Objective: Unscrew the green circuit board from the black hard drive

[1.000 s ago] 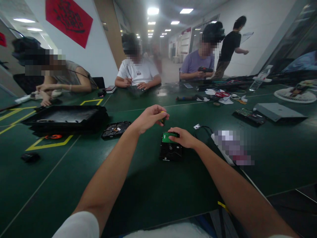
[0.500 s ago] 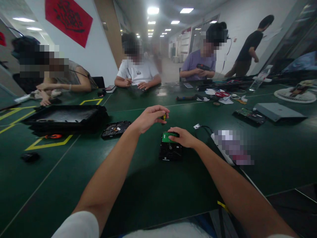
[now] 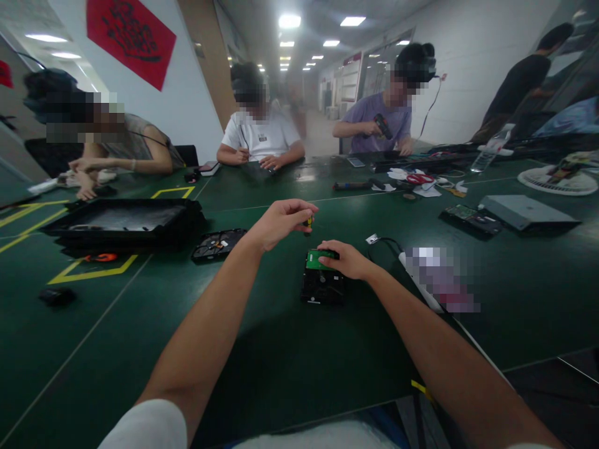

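A black hard drive [image 3: 322, 285] with a green circuit board [image 3: 314, 259] lies on the dark green table [image 3: 281, 349] in front of me. My right hand [image 3: 344, 258] rests on the drive's far end, fingers curled over the green board. My left hand [image 3: 281, 223] hovers just above and behind the drive, pinching a small screwdriver [image 3: 308, 222] with a yellow and black handle that points down toward the board.
A second opened drive [image 3: 218, 243] and a black tray [image 3: 124, 221] lie to the left. A grey box [image 3: 524, 211], a circuit board [image 3: 470, 218] and a cable [image 3: 384, 242] lie to the right. Three people sit across the table; another stands at far right.
My hands have hardly moved; the left hand's fingers shifted slightly on the screwdriver. The seated person in purple raised a tool, and the standing person walked to the right.
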